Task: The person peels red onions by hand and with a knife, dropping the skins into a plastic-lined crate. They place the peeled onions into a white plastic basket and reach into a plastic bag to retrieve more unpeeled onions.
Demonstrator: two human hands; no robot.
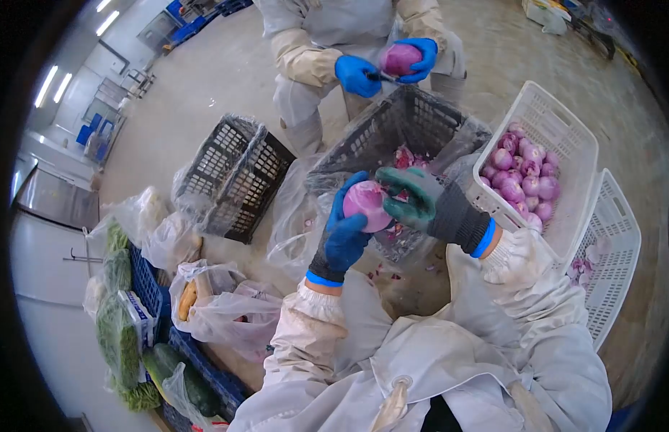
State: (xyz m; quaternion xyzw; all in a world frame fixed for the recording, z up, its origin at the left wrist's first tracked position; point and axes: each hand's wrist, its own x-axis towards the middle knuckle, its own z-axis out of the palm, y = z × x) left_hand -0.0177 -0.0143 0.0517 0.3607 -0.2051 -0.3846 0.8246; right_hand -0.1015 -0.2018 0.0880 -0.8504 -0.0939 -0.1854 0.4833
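Observation:
My left hand [341,237], in a blue glove, is wrapped round a purple onion [366,204] from below and the left. The onion's surface is smooth and pale purple. Close against its right side is my right hand [424,203], in a green and dark grey glove, with the fingers bent together. A small reddish bit shows at those fingers; whether it is skin or something else I cannot make out. Under both hands stands a black crate [359,147] lined with clear plastic, with red onion skins [413,157] inside.
Opposite, a person in blue gloves [357,76] holds another purple onion [400,59]. At right a white basket [581,137] holds several onions [525,176]; a second white basket [626,209] sits beside it. Left are a black crate [237,173], bagged vegetables [118,331] and a dark green gourd [183,374].

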